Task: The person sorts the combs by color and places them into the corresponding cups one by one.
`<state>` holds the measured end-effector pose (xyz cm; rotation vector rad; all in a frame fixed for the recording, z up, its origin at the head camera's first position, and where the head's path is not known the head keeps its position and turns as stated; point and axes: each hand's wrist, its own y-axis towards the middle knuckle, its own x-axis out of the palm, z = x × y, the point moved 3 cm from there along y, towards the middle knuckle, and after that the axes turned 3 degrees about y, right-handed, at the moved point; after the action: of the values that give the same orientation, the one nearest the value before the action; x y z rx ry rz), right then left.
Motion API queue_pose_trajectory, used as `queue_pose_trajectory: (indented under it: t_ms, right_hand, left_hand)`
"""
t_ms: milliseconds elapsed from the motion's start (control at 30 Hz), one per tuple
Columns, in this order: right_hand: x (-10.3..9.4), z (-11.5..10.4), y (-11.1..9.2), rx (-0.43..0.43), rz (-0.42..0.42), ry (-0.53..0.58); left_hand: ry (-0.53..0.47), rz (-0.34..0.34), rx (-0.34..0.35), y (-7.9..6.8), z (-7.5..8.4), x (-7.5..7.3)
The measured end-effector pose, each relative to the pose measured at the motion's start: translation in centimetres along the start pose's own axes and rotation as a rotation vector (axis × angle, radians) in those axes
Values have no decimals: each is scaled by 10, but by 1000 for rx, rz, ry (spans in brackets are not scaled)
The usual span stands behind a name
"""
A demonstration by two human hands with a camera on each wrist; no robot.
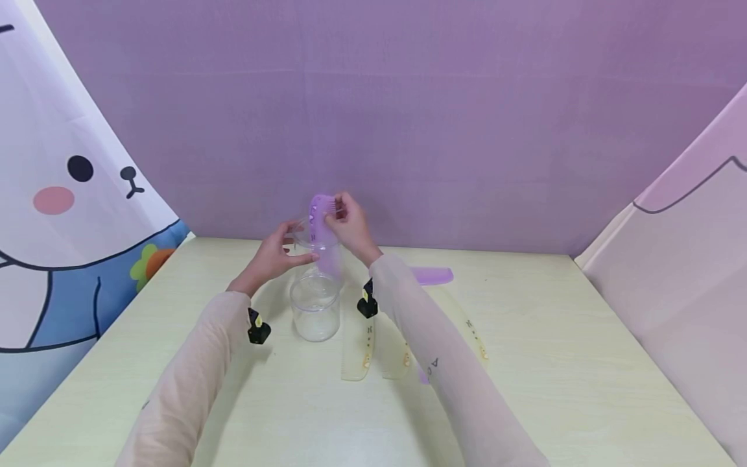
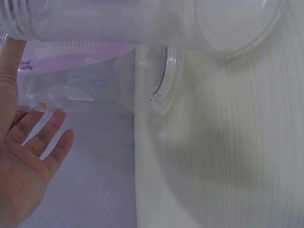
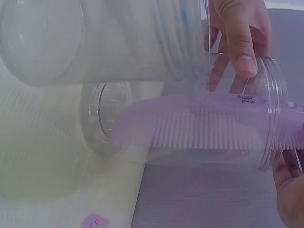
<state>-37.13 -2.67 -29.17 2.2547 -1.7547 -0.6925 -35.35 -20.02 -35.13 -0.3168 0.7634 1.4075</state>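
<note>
Head view: A person's R grip point(image 1: 351, 224) pinches the upper end of a purple comb point(image 1: 322, 227), nearly upright inside the rear jar point(image 3: 204, 159) w/ its top above the rim. The L grip point(image 1: 271, 259) curls round the clear wall from approx. 9 o'clock, thumb on the near side. Per R wrist view, the teeth face the R grip; the comb's lower end is close to the base, contact unconfirmed. At 6 o'clock from the rear jar stands the front jar point(image 1: 315, 327); yellow combs point(image 1: 357, 357) lie on the surface point(image 1: 543, 363) at abt 5 o'clock, a 2nd purple comb point(image 1: 433, 275) at 3, partly behind the R sleeve point(image 1: 449, 363).

Handled well, the L grip steadies the jar w/ light pressure only, since a hard squeeze could flex or slide it. The R grip does best w/ the comb in line w/ the jar's axis, teeth clear of the rim to avoid snags, and releases only once the lower end is supported. A raised R wrist should help avoid clipping the front jar at 6.
</note>
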Motion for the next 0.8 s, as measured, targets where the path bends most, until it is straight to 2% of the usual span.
queue_pose_trajectory:
  t_ms: [200, 533, 800]
  right_hand:
    - [2, 8, 6, 3, 20, -42]
    - [4, 8, 9, -37, 22, -65]
    - [3, 9, 9, -38, 36, -90]
  left_hand:
    - [2, -3, -5, -1, 1, -1]
    - [6, -5, -2, 1, -1, -1]
    - [1, -5, -9, -1, 1, -1]
